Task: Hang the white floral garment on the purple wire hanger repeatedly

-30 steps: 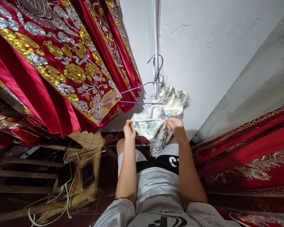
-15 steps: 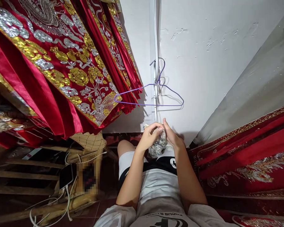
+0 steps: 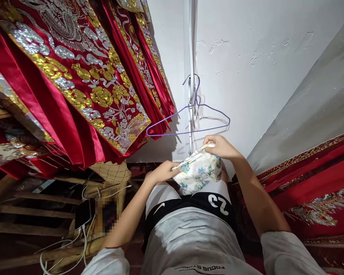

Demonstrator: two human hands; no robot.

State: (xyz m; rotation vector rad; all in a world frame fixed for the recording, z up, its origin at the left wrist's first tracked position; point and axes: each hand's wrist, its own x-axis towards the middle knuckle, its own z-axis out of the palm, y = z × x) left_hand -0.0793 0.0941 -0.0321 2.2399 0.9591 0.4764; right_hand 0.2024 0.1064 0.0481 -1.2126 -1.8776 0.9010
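Note:
A white cloth with blue and yellow-green flowers [image 3: 199, 172] is stretched between my hands above my lap; whether it is a garment I cannot tell. My left hand [image 3: 164, 170] grips its left upper edge. My right hand [image 3: 220, 146] pinches the upper edge at the right, a bit higher, so the edge slopes up to the right. The lower part of the cloth hangs loose over my shorts [image 3: 189, 206]. Just beyond my hands, a purple wire hanger [image 3: 186, 133] hangs by a white vertical strip [image 3: 190, 42], with nothing on it.
Red cloths with gold and silver sequins [image 3: 103, 95] hang at the left. Below them a wooden bench [image 3: 31, 212] holds a phone [image 3: 83, 214] with white cables. Red embroidered fabric [image 3: 318, 191] lies at the right, by the white wall [image 3: 260, 88].
My hands have moved apart, the right one up and rightward, the left one leftward. The bunched flowered cloth is now spread between them. The view has shifted slightly.

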